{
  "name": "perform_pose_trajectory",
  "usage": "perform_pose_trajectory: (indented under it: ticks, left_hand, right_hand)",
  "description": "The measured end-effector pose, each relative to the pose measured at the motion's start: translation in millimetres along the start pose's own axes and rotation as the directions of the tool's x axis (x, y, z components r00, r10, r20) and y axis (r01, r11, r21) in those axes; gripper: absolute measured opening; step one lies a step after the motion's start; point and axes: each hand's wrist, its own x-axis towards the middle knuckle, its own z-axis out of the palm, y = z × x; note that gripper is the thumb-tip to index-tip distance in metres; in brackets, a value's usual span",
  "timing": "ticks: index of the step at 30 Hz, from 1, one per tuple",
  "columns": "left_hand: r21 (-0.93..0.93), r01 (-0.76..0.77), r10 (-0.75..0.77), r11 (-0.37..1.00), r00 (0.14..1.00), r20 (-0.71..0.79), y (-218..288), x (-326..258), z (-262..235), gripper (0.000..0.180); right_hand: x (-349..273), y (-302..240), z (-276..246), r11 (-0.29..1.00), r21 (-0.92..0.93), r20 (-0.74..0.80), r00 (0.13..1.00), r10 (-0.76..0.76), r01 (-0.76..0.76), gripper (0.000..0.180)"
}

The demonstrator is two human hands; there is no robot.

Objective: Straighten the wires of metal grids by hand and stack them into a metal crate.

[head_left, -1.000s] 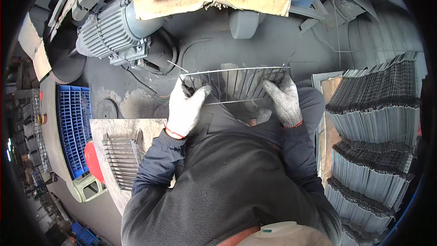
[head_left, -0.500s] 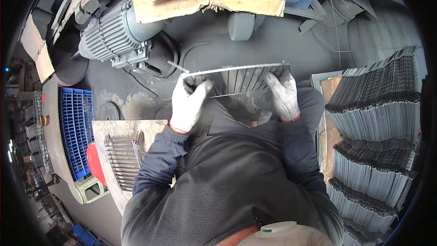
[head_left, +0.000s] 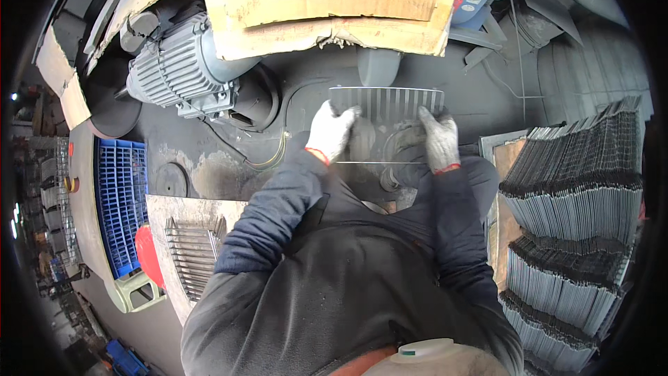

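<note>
A wire rack (head_left: 390, 103) of thin parallel metal bars inside a slim frame is held up in front of my lap. My left hand (head_left: 334, 131), in a white knit glove with a red cuff, is closed around its left side. At its right side, my right hand (head_left: 440, 141), in a greyer glove of the same kind, grips the frame. The bars in the lower part of the rack are blurred against the dark background. Several similar racks (head_left: 189, 254) lie on a worn board by my left forearm.
Tall rows of stacked wire racks (head_left: 574, 195) stand at the right. A grey electric motor (head_left: 174, 66) sits at the far left, and cardboard (head_left: 334, 0) hangs across the far side. Left are a blue plastic grid (head_left: 120, 202), a red round thing (head_left: 147, 256) and a pale green stool (head_left: 138, 296).
The rack has shifted right on its left side and turned, so its bars now face me more fully. My left hand has moved right with it, and the head view has tilted slightly.
</note>
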Motion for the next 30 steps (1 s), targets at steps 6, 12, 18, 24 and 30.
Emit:
perform_pose_trajectory:
  ticks: [6,12,18,24,30]
  left_hand:
    - [-0.042,0.01,-0.015,0.999,0.991,-0.133,7,-19,-98,0.02]
    - [0.293,-0.171,0.198,0.941,0.978,-0.065,55,-51,-109,0.027]
    - [0.563,-0.701,0.661,0.437,0.675,0.328,114,-95,-53,0.032]
    - [0.379,-0.61,0.718,0.696,0.596,-0.359,79,-118,-19,0.095]
    - [-0.753,-0.164,0.108,0.637,0.986,-0.123,77,-136,0,0.061]
  right_hand:
    - [-6,50,73,0.996,0.018,0.167,0.982,0.082,-0.087,0.01]
    - [-57,-11,47,0.952,-0.21,-0.019,0.973,-0.23,0.221,0.052]
    - [-112,-72,37,0.239,-0.683,0.534,0.694,-0.483,0.691,0.036]
    - [-128,-58,31,0.865,-0.248,0.084,0.899,-0.429,0.436,0.019]
    - [-150,-42,52,0.781,0.624,0.288,0.941,-0.179,-0.043,0.028]
